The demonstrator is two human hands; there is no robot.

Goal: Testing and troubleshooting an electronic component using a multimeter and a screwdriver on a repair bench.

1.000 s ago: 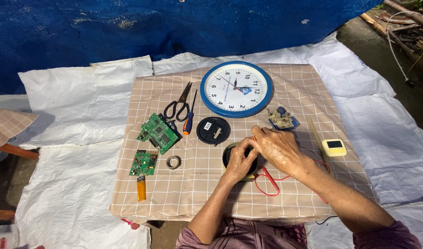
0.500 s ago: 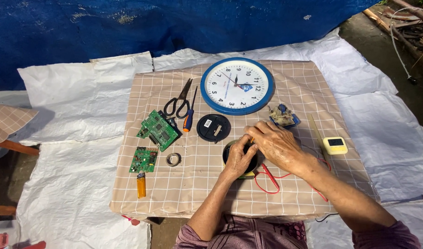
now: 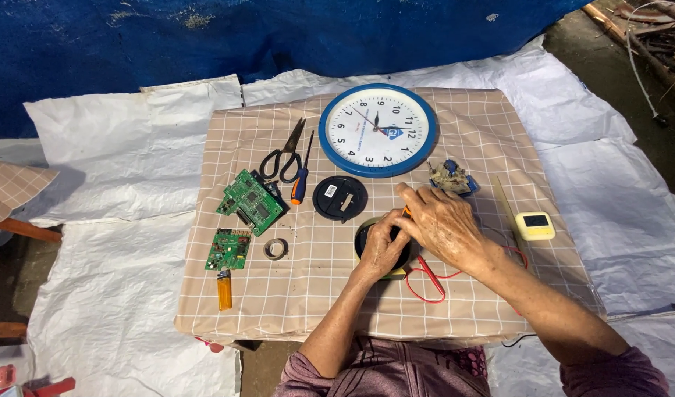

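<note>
Working on a round black part at the lower middle of the counter (image 3: 300,287).
Left hand (image 3: 381,246) grips the round black part (image 3: 363,237) from above; right hand (image 3: 444,220) pinches a small orange tool (image 3: 406,212) just over it, below the blue-rimmed wall clock (image 3: 377,129).

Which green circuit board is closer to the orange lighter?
The smaller green circuit board, lying just above the orange lighter; the bigger tilted board sits farther up near the scissors.
</note>
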